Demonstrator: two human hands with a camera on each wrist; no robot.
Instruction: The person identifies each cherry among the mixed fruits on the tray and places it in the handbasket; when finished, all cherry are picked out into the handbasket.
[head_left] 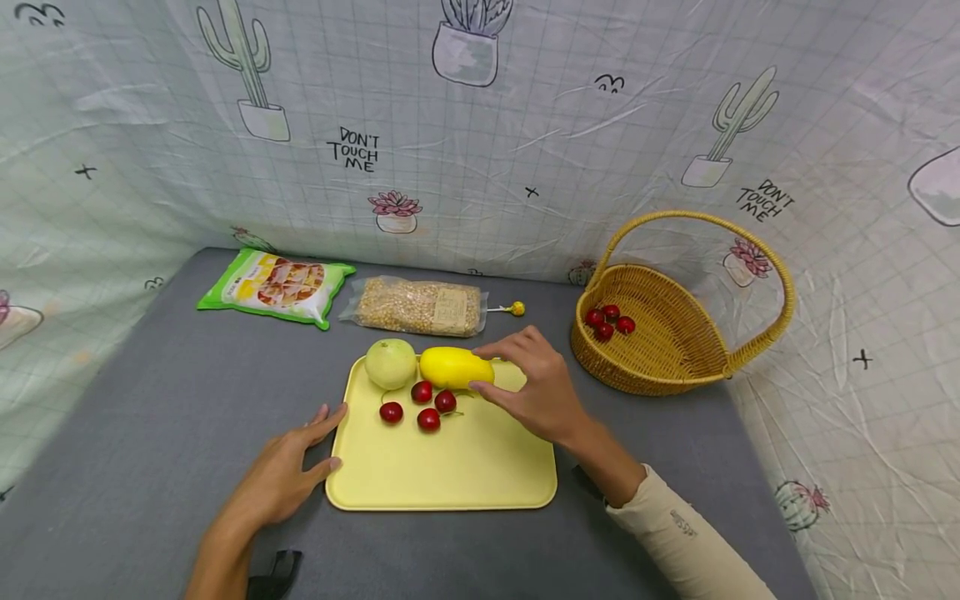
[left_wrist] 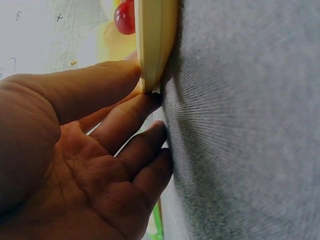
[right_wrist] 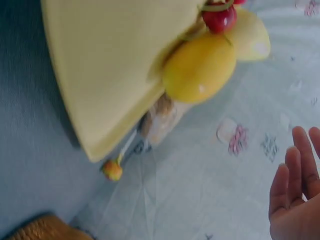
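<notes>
A pale yellow tray (head_left: 480, 467) lies on the grey table. My left hand (head_left: 281, 471) rests against its left edge, thumb and fingertips spread along the rim; in the left wrist view the thumb (left_wrist: 100, 87) touches the tray's side (left_wrist: 155, 45). On the tray, a smooth oblong yellow fruit (head_left: 453, 368) lies beside a round pale green fruit (head_left: 391, 364), with several red cherries (head_left: 429, 419) in front. My right hand (head_left: 536, 383) hovers at the yellow fruit's right end, thumb and fingers apart. The right wrist view shows its fingers (right_wrist: 295, 175) loosely extended, away from the yellow fruit (right_wrist: 200, 67).
A wicker basket (head_left: 675, 321) with a tall handle stands at the right, several cherries (head_left: 603, 331) inside. Behind the tray lie a clear bag of grains (head_left: 408, 304), a lollipop (head_left: 517, 308) and a green-and-white food packet (head_left: 277, 283). A printed cloth (head_left: 480, 167) rises behind the table.
</notes>
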